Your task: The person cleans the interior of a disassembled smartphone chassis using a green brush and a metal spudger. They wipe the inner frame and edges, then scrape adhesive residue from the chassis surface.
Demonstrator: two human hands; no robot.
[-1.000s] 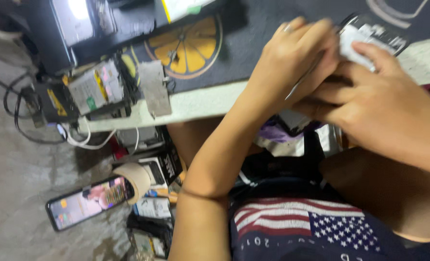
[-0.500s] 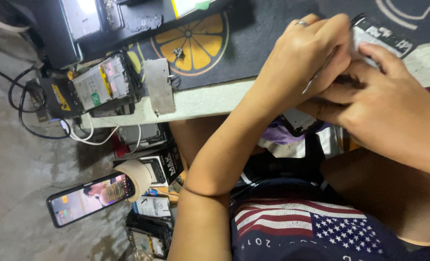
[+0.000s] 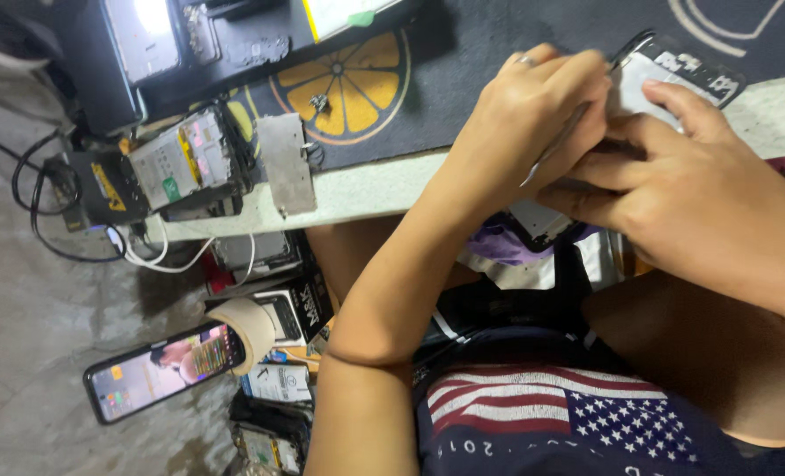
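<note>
Left hand (image 3: pixel 533 132) and right hand (image 3: pixel 692 203) grip opened phone (image 3: pixel 674 75).

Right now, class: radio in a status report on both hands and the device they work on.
Left hand gripping thin metal tool. Right hand steadying opened phone on black mat. Nothing blocking.

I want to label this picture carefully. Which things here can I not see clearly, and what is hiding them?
Head view only:
- Opened phone: both hands cover most of it.
- Tip of the thin metal tool in the left hand: hidden under the fingers.
- Right hand: its grip is hidden by the left hand.
- Small parts on the orange-slice mat: too small.
- Lit screen: cut off by the top edge.
</note>
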